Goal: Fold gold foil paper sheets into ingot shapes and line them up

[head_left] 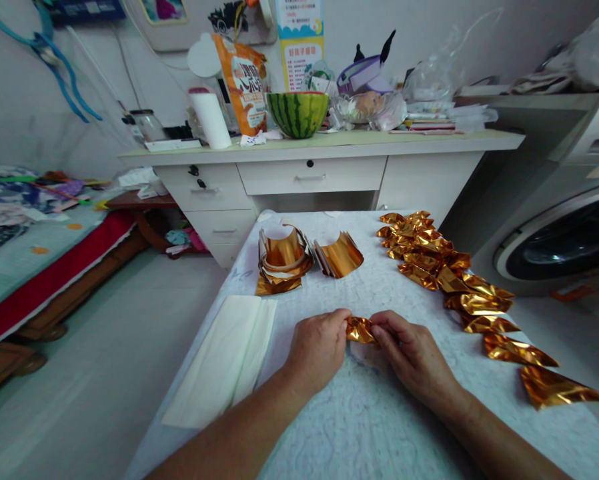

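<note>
The gold foil piece [360,329] lies between the hands, the left hand [320,347] pinching one end, the right hand [413,357] the other.

From here I have open tablecloth [339,433] between the forearms, but the left hand [319,350], gold wrapper [360,329] and right hand [414,357] bar the way ahead. Past them, bare cloth offers me a lane between the curled foil [344,257] and the row of gold twists [484,305]. White sheets [222,353] lie left; how high the curls stand, I can't judge well.
</note>
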`<state>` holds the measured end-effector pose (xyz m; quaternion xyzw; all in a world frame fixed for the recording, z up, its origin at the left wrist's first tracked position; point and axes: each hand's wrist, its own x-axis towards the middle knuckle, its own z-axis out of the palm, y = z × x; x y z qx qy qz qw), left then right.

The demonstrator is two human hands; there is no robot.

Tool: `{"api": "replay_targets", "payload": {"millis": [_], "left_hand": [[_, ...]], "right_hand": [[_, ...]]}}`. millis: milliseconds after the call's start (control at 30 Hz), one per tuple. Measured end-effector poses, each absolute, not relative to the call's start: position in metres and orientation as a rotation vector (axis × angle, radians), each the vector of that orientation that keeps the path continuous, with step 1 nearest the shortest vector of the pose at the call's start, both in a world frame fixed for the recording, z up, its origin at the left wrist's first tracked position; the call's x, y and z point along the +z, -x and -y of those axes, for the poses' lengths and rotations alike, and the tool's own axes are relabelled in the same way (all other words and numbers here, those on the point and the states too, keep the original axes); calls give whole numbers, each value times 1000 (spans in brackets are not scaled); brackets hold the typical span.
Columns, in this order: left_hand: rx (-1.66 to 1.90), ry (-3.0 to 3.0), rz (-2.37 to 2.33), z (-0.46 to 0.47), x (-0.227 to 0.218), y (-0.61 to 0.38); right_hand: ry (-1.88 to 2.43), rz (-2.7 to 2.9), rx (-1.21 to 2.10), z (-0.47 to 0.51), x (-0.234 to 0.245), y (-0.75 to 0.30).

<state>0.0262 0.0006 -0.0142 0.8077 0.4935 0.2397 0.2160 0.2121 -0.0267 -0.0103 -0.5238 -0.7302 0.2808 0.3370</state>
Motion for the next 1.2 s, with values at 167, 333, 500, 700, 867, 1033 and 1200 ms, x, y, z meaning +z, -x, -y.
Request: {"api": "replay_targets", "payload": {"millis": [167,333,500,700,867,1033,1200], "left_hand": [[709,-2085,-1357,-3,-9,-24],[760,-1859,-1314,-6,-9,-20],[790,-1519,-1106,-10,-13,-17],[858,-1421,-891,-11,-8,-13],[877,-1441,-757,-11,-4,-8],[953,-1541,-738,-14,-6,-9],[871,-1345,-694,-14,-9,-10]], "right_hand": [[1337,1884,704,27,-9,-219],[1099,1990,655,22,-9,-222],[1048,2005,761,18,-9,-223],[1109,1707,1113,16,-11,-233],[1052,1349,1523,13,-13,-237],[1003,1245,1622,13,-10,-235],[960,1296,1581,14,-6,-235]]}}
